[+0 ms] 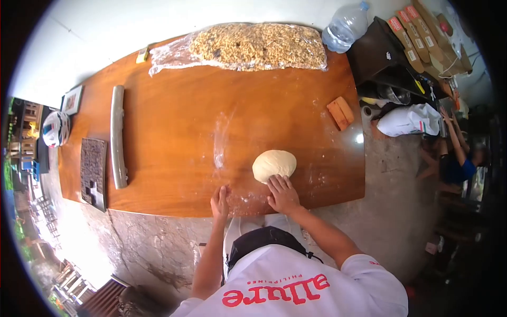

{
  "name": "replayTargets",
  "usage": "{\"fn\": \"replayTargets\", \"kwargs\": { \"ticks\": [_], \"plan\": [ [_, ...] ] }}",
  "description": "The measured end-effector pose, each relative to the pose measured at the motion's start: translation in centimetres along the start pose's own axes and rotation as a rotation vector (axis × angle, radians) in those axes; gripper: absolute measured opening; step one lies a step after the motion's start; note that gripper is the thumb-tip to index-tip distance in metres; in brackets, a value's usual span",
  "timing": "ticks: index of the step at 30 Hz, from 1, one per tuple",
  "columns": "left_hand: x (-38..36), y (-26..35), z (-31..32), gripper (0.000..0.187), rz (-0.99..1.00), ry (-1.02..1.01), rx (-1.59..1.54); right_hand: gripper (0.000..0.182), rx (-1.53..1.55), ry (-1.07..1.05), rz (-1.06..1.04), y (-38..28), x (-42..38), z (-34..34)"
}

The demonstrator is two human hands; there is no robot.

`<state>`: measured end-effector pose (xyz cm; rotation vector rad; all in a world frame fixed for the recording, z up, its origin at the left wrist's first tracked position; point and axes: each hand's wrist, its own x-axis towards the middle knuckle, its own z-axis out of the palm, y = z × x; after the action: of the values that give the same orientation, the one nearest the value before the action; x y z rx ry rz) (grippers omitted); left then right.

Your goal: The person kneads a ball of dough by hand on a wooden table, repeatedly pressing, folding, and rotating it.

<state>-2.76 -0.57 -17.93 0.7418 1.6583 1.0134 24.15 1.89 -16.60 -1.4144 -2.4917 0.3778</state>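
Note:
A round, pale ball of dough (274, 165) rests on the wooden table (174, 121), right of the middle and close to the front edge. My right hand (282, 194) touches the near side of the dough with its fingertips, fingers stretched and thumb apart. My left hand (219, 202) is at the table's front edge, left of the dough and apart from it, fingers partly curled with nothing seen in them. White flour smears (247, 201) mark the wood between the hands, and another streak (219, 142) runs farther up the table.
At the far edge lies a plastic bag of brown pieces (264, 45), near a large water bottle (346, 29). A grey tube (118, 136) and a dark textured board (93, 171) lie left. An orange-brown block (340, 113) is right. Another person (458, 169) is far right.

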Motion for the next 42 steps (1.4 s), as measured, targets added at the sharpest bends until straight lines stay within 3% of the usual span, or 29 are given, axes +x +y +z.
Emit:
{"fn": "replayTargets", "kwargs": {
  "ticks": [2,4,6,8,9,11,12,14,16,17,19,22,24,26,28,30,32,34,37,40,42],
  "plan": [
    [0.1,1.2,0.6,0.045,0.005,0.016,-0.017,0.052,-0.038,-0.120,-0.036,1.2,-0.3,-2.2],
    [0.8,2.7,2.2,0.044,0.089,0.004,0.104,0.038,0.654,-0.102,0.452,4.0,-0.4,-3.9],
    [1.7,5.0,6.0,0.043,0.268,-0.017,0.155,0.040,0.760,0.309,0.761,6.0,1.5,-4.7],
    [2.6,6.1,11.1,0.043,0.476,-0.056,0.150,0.041,0.740,0.428,0.755,8.2,3.3,0.0],
    [2.7,5.6,12.6,0.043,0.483,-0.066,0.137,0.041,0.736,0.539,0.736,8.6,4.2,2.0],
    [3.8,4.9,15.2,0.044,0.502,-0.141,0.273,0.043,0.533,0.445,0.580,5.5,4.8,3.1],
    [3.5,4.9,15.4,0.044,0.512,-0.142,0.270,0.044,0.620,0.508,0.572,4.8,4.2,3.8],
    [1.4,4.4,14.1,0.046,0.577,-0.322,0.212,0.052,0.629,0.485,0.630,1.5,2.1,1.7],
    [-0.9,3.5,12.8,0.046,0.823,-0.437,0.325,0.056,0.620,0.524,0.643,-1.4,-1.5,1.9],
    [-1.7,2.7,12.3,0.046,0.819,-0.453,0.340,0.058,0.633,0.551,0.664,-2.4,-3.5,2.3],
    [-2.7,1.5,12.1,0.046,1.058,-0.827,0.480,0.059,0.636,0.559,0.755,-3.3,-6.9,3.0],
    [-1.8,2.0,13.7,0.047,1.105,-0.943,0.492,0.059,0.629,0.616,0.811,-2.8,-6.0,2.2],
    [0.7,1.9,15.6,0.046,1.099,-0.888,0.527,0.059,0.619,0.676,0.808,-1.3,-3.5,1.7],
    [4.9,3.4,18.4,0.044,0.956,-0.693,0.327,0.058,0.266,0.488,0.736,2.8,1.3,1.8],
    [9.0,4.6,20.0,0.045,0.937,-0.480,0.571,0.057,0.101,0.331,0.734,6.2,6.3,0.7],
    [12.7,6.5,21.5,0.045,0.907,-0.404,0.696,0.054,0.052,0.273,0.727,8.8,11.1,-0.7],
    [16.4,8.9,23.6,0.044,0.748,-0.257,0.786,0.053,0.010,0.226,0.740,12.3,16.9,-1.6],
    [21.3,11.3,25.8,0.043,0.767,-0.055,0.773,0.053,0.038,0.276,0.758,15.8,22.7,-2.1],
    [26.2,13.3,27.7,0.043,0.765,0.092,0.855,0.050,-0.025,0.321,0.751,19.4,28.8,-2.3],
    [27.0,13.3,26.7,0.043,0.754,0.061,0.888,0.049,0.073,0.371,0.602,20.9,29.8,-2.6],
    [25.9,12.6,25.7,0.046,0.560,-0.253,0.350,0.050,1.220,0.260,0.431,24.2,27.6,-5.4]
  ]
}}
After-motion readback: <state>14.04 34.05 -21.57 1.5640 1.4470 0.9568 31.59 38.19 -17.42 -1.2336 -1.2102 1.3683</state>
